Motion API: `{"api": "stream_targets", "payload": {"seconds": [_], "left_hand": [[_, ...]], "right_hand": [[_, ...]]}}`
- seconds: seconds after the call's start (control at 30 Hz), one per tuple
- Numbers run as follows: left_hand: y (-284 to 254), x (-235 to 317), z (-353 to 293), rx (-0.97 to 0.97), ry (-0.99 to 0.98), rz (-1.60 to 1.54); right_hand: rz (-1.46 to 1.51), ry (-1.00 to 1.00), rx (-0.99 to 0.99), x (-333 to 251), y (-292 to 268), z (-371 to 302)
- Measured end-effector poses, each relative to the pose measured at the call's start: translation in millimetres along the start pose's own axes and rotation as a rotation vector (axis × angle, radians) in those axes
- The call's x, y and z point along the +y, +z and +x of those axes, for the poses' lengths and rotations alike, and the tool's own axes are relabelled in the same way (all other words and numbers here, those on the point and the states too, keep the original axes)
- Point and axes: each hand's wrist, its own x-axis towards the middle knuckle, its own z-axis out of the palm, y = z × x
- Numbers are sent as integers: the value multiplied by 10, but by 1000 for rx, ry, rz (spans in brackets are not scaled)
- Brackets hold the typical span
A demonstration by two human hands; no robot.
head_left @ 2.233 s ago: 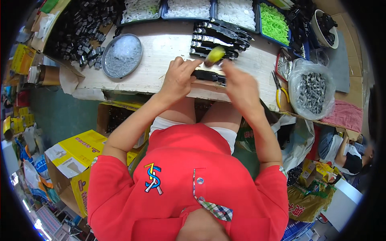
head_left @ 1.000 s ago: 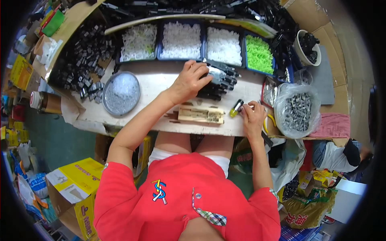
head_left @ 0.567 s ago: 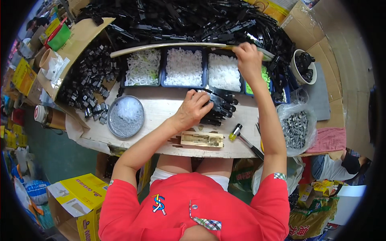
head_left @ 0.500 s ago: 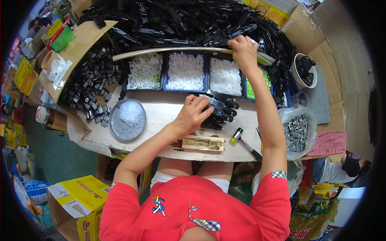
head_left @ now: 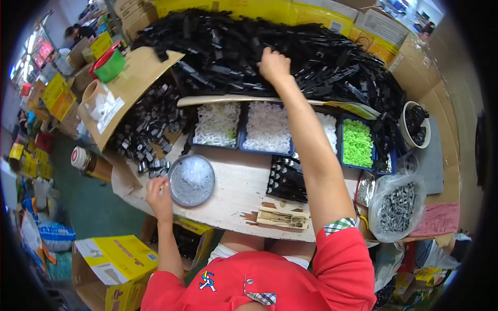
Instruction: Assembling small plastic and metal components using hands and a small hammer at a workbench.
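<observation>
Across the table (head_left: pixel 236 189), far black parts (head_left: pixel 311 58) lie heaped, probably kept from spilling by cardboard (head_left: pixel 417 65). Near left sits a round dish (head_left: pixel 212 182). The right hand (head_left: pixel 275 66), fingers curled, lies over the heap; the left hand (head_left: pixel 159 197) bends beside the dish; whether either pinches anything cannot be told.

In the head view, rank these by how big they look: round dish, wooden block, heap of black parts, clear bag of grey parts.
Largest to smallest:
heap of black parts
clear bag of grey parts
round dish
wooden block

a workshop, shown by its workbench (head_left: pixel 236 184), heaped black parts (head_left: pixel 218 54) and filled trays (head_left: pixel 267 152).
</observation>
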Motion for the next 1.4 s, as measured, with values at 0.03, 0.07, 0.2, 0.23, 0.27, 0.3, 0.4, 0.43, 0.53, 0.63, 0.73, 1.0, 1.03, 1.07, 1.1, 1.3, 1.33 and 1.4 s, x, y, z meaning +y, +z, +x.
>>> {"api": "stream_targets", "payload": {"seconds": [0.03, 0.07, 0.2, 0.23, 0.27, 0.3, 0.4, 0.43, 0.53, 0.63, 0.73, 1.0, 1.03, 1.07, 1.1, 1.3, 1.33, 1.4], "left_hand": [[-95, -76, 19, 1, -96, 12], [-166, -184, 38, 21, -122, 8], [-120, -614, 166, 4, -166, -117], [-91, -606, 221, -38, -167, -103], [-24, -565, 301, -95, -152, -100], [62, -548, 357, -112, -160, -111], [140, -626, 438, -120, -124, -15], [180, -719, 454, -95, -83, -49], [195, -596, 605, -260, -73, 239], [264, -627, 763, -375, -95, 398], [262, -506, 864, -543, -42, 486], [-62, -510, 780, -736, 110, 454], [-91, -483, 730, -744, 76, 494], [-103, -491, 676, -752, 76, 496], [-124, -516, 617, -689, 117, 507], [-111, -651, 130, -250, 350, 492], [-87, -643, 46, -256, 352, 493], [-74, -617, -87, -100, 346, 521]], "right_hand": [[17, -35, 11, 37, 31, 31], [64, 2, -54, 34, -65, 45], [12, 123, -301, 299, -551, -16], [-62, 106, -336, 359, -672, -66], [-59, 170, -332, 654, -630, -44], [-21, 127, -331, 1012, -567, -3], [468, 143, -306, 1129, -855, -332], [537, 121, -271, 1129, -976, -511], [678, 60, -225, 1406, -1091, -934], [694, 125, -250, 1484, -1171, -1246], [760, 240, -174, 1363, -1322, -1548], [343, -363, -135, 600, -1504, -3214], [251, -389, -142, 530, -1483, -3432], [206, -410, -144, 519, -1414, -3632], [197, -416, -178, 521, -1375, -3792], [171, -304, -257, 397, -1322, -3976], [195, -287, -284, 356, -1350, -3950], [213, -353, -217, 228, -1309, -3892]]}}
